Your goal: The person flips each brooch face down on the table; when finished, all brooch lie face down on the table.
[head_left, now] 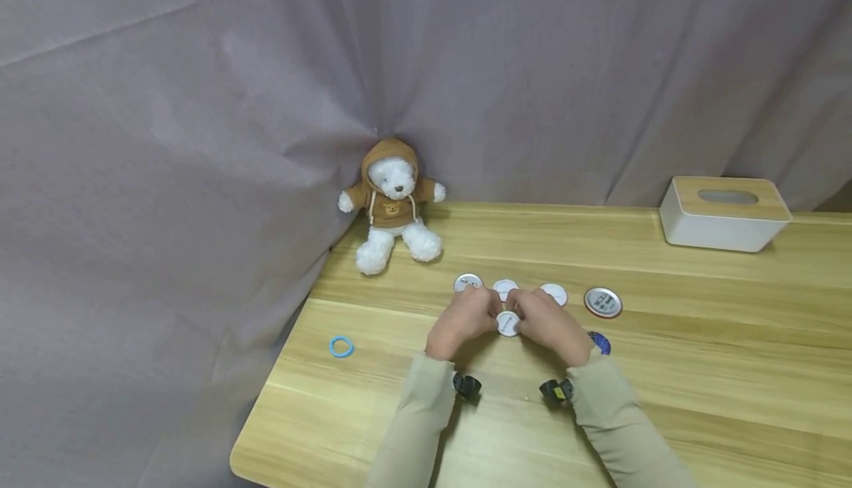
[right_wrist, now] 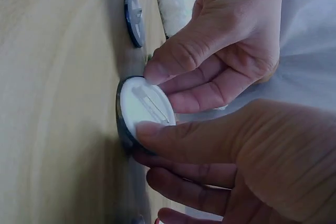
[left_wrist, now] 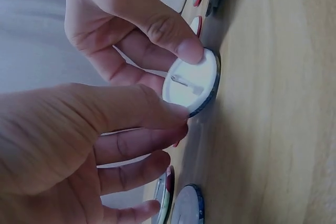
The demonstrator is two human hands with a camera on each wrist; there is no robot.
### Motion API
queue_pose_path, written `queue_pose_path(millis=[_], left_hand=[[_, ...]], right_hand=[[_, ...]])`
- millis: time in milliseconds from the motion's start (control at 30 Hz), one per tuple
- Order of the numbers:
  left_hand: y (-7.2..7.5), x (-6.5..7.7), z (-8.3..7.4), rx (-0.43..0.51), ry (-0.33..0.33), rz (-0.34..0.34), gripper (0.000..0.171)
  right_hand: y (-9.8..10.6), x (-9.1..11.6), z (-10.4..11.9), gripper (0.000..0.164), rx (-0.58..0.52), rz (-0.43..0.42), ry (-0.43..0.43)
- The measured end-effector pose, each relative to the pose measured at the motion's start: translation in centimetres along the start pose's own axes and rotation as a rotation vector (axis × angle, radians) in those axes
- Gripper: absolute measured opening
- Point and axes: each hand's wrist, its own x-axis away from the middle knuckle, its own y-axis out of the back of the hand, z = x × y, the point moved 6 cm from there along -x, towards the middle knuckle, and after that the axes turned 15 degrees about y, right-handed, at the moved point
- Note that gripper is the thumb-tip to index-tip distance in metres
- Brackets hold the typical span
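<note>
A round pin-back button badge (head_left: 507,324) is held between both hands over the table, its white back with a metal pin facing up. My left hand (head_left: 468,316) pinches its left edge between thumb and fingers. On the opposite edge my right hand (head_left: 544,319) pinches it the same way. In the left wrist view the badge (left_wrist: 190,85) shows a dark rim, and both thumbs press on its white back. The right wrist view shows the badge (right_wrist: 140,103) tilted, its lower edge close to the tabletop; contact cannot be told.
Beyond the hands lie more badges, including a silver-backed one (head_left: 603,302) and a white-backed one (head_left: 554,294). A blue patterned badge (head_left: 600,342) is partly behind the right wrist. A blue ring (head_left: 342,347) lies left. A teddy bear (head_left: 393,211) and tissue box (head_left: 725,231) stand behind.
</note>
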Motion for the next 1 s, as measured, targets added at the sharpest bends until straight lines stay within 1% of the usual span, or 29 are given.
queue_pose_path(millis=[100,267,367,433,567,733,900,1000], left_hand=[[-0.1,0.0,0.0,-0.019,0.018,-0.002,0.015],[-0.5,0.0,0.1,-0.038,0.069,0.035,0.015],[-0.5,-0.1,0.2,-0.026,0.090,0.045,0.015],[-0.5,-0.2,0.3,-0.016,0.095,0.039,0.015],[-0.4,-0.2,0.2,-0.004,0.088,0.020,0.016],[-0.4,-0.1,-0.3,0.020,0.075,0.005,0.018],[-0.3,-0.1,-0.8,0.050,0.036,-0.011,0.023],[-0.3,-0.3,-1.3,0.050,0.004,-0.017,0.026]], right_hand=[[-0.2,-0.1,-0.1,0.023,0.017,0.018,-0.010],[-0.6,-0.4,0.0,0.023,0.057,0.078,-0.010],[-0.7,-0.5,0.0,0.024,0.072,0.082,0.005],[-0.7,-0.4,-0.1,0.025,0.074,0.067,0.015],[-0.3,0.0,-0.6,0.020,0.066,0.044,-0.004],[0.7,0.9,-1.1,0.010,0.088,0.028,-0.077],[1.7,1.6,-1.3,0.007,0.097,0.031,-0.118],[2.2,2.0,-1.4,0.010,0.102,0.031,-0.133]])
